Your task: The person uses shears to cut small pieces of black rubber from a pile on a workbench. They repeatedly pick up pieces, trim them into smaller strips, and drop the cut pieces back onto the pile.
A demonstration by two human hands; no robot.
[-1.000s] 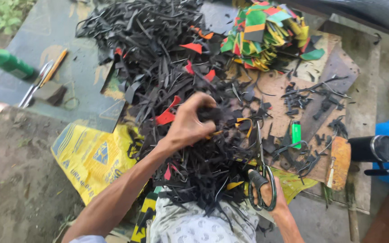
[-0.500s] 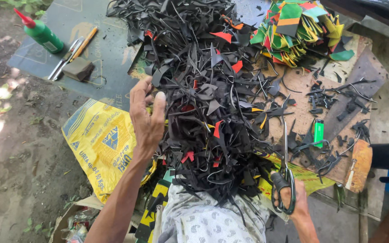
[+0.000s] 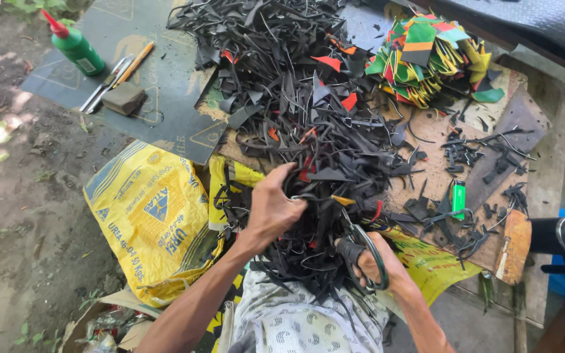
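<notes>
Across the worktop we see a big heap of black scrap strips from twelve to six o'clock, light, floppy and tangling, best grabbed in bunches. Our left hand clutches a clump near six o'clock; our right hand grips scissors at five.
</notes>
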